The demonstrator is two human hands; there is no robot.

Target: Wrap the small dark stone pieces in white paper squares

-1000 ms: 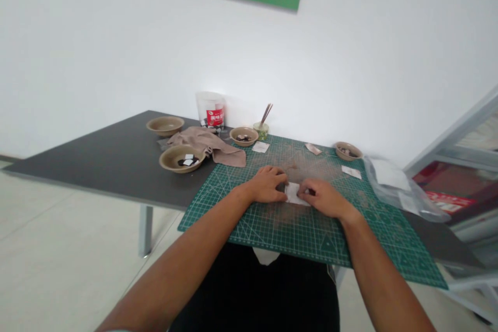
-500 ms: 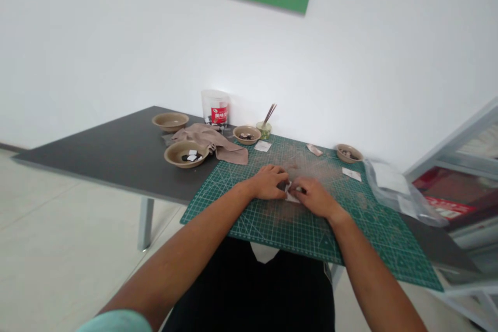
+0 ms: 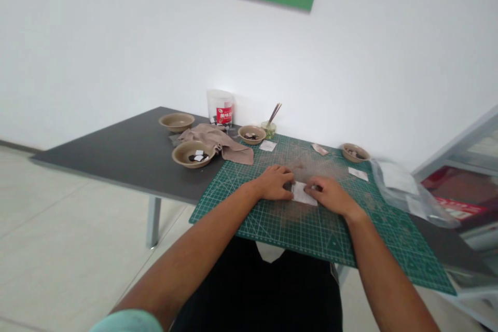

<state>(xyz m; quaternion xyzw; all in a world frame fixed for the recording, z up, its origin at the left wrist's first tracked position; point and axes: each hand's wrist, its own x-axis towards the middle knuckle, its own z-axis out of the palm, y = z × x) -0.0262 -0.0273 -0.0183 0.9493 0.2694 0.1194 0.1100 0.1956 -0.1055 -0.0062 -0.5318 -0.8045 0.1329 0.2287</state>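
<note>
A small white paper packet (image 3: 301,193) lies flat on the green cutting mat (image 3: 272,220). My left hand (image 3: 275,182) rests at its left edge with fingers curled down on it. At the packet's right edge my right hand (image 3: 332,195) presses with bent fingers. Both hands touch the packet and hide parts of its edges.
Tan bowls (image 3: 193,153) (image 3: 176,121) (image 3: 252,134) (image 3: 355,152) stand on the dark table (image 3: 116,153). A brown cloth (image 3: 218,141), a white tub (image 3: 220,108) and a small cup of sticks (image 3: 269,127) are at the back. Clear plastic bags (image 3: 404,187) lie right. Small paper pieces (image 3: 358,173) dot the mat.
The packet was pinched up between both hands half a second ago; now it lies flat again with the hands at its two edges. The view has shifted slightly.
</note>
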